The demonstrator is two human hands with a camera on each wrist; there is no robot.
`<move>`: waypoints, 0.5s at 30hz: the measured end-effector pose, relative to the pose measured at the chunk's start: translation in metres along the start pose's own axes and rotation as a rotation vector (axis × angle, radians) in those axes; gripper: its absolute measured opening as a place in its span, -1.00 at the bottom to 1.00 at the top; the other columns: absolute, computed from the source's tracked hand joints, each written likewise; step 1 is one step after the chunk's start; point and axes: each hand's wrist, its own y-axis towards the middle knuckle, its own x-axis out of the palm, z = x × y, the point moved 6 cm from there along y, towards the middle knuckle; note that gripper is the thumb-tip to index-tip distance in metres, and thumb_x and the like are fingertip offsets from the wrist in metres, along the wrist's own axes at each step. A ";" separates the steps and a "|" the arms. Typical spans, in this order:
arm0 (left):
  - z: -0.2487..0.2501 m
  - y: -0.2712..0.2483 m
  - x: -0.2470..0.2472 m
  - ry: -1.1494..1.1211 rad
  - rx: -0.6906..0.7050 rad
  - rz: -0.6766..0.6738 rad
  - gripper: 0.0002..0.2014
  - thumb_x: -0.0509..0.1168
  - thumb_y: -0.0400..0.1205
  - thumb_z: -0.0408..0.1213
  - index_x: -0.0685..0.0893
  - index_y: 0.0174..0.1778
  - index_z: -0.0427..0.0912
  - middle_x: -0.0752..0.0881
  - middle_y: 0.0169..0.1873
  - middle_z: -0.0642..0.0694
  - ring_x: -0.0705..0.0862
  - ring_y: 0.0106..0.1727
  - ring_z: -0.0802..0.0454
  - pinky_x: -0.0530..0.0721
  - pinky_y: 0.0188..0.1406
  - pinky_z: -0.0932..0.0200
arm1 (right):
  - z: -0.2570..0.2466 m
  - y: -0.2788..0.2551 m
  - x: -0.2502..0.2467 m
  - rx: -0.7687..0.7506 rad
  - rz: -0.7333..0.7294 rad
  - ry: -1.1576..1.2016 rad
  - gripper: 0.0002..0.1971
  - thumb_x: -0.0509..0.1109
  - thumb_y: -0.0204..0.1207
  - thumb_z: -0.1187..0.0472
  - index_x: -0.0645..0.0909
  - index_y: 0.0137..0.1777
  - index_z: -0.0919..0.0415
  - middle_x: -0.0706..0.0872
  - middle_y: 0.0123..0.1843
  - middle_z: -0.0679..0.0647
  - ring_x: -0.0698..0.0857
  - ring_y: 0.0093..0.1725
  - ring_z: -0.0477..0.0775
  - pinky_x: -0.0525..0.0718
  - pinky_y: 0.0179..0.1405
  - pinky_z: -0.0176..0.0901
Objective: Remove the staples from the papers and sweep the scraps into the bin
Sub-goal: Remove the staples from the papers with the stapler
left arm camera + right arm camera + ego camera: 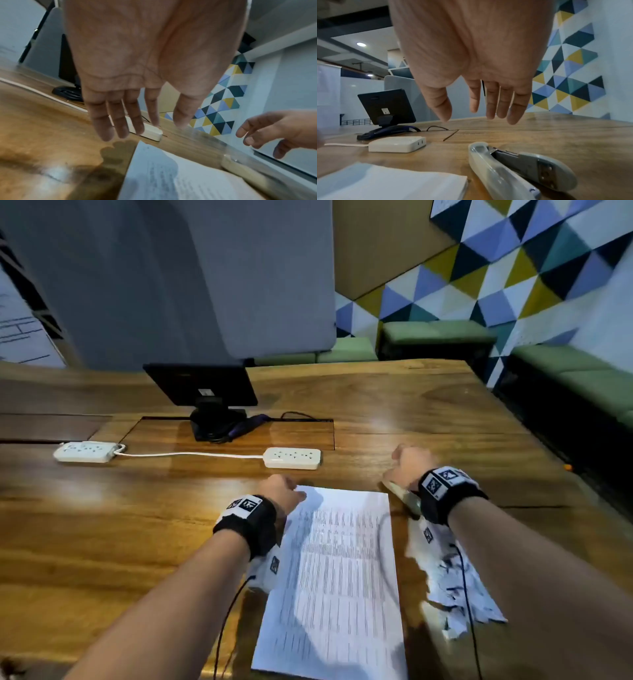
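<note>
Both hands hover open above the table (102, 542), holding nothing: left hand (137, 67) over the papers' (335, 577) far corner, right hand (476, 60) over the stapler (522, 167). Torn scraps (455, 587) lie right of the papers (beneath the right forearm).

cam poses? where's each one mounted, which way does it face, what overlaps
Head: on the head, facing forward and down at the table; both forearms, left hand, right hand.
Left wrist: along the open left palm toward the papers; the right hand's fingers show too.
Right wrist: along the open right palm, above the stapler.
Shared: papers and power strip in all three.
</note>
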 end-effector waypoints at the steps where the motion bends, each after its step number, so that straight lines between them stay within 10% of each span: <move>1: -0.003 0.004 0.003 0.035 0.002 0.004 -0.67 0.38 0.58 -0.05 0.72 0.18 -0.13 0.76 0.03 -0.10 0.73 0.04 -0.08 0.67 -0.06 0.15 | 0.000 0.003 0.006 -0.010 0.015 -0.039 -0.40 0.47 0.44 -0.06 0.54 0.46 0.11 0.62 0.43 0.21 0.54 0.43 0.30 0.58 0.44 0.10; 5: -0.010 0.027 0.019 0.276 -0.001 -0.044 -0.58 0.31 0.59 0.08 0.68 0.28 -0.07 0.67 -0.08 -0.07 0.57 -0.30 0.09 0.47 -0.42 0.25 | 0.011 0.019 0.036 0.030 0.043 -0.164 -0.21 0.41 0.42 -0.24 0.47 0.56 0.21 0.53 0.55 0.30 0.45 0.56 0.36 0.42 0.56 0.19; 11: -0.001 0.021 0.038 0.393 -0.023 -0.054 -0.23 0.44 0.40 0.27 0.61 0.43 -0.15 0.68 0.38 -0.14 0.66 0.29 -0.16 0.62 0.33 0.00 | 0.018 0.014 0.057 0.111 -0.059 -0.151 -0.76 0.49 0.38 0.07 0.66 -0.37 0.22 0.78 -0.19 0.14 0.66 -0.35 0.09 0.62 -0.25 -0.19; 15: 0.011 0.011 0.046 0.451 0.007 -0.098 -0.13 0.53 0.24 0.30 0.62 0.42 -0.12 0.70 0.35 -0.14 0.68 0.28 -0.19 0.60 0.35 -0.05 | 0.028 0.022 0.065 0.107 -0.046 -0.153 -0.64 0.46 0.38 -0.02 0.70 -0.03 0.28 0.81 -0.06 0.18 0.78 -0.17 0.23 0.75 -0.06 -0.08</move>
